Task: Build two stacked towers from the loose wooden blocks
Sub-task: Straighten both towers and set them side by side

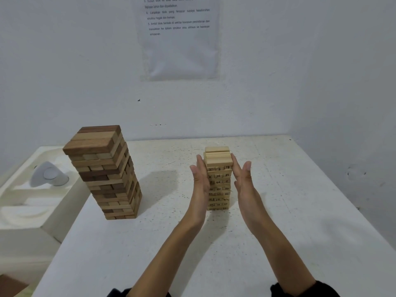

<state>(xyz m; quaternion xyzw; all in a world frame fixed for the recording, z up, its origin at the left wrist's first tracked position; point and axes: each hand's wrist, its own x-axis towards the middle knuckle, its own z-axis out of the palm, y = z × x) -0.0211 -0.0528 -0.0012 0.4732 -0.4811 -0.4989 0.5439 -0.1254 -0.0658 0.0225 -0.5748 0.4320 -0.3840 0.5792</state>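
While both towers stand on the white table (289, 221), we hold our two hands flat with straight fingers, palms facing each other. Between them rises the pale numbered block tower (218, 185). Our left hand (200, 181) lies against its left side and our right hand (242, 179) touches its upper right side. Well off to the left of our left hand stands the taller brown block tower (107, 174), untouched. We judge the pale blocks light, stiff and smooth, merely resting on one another, so layers could slide and the stack tip easily. The best contact is flat palms on opposite faces, pressing evenly and gently, never pinching one block.
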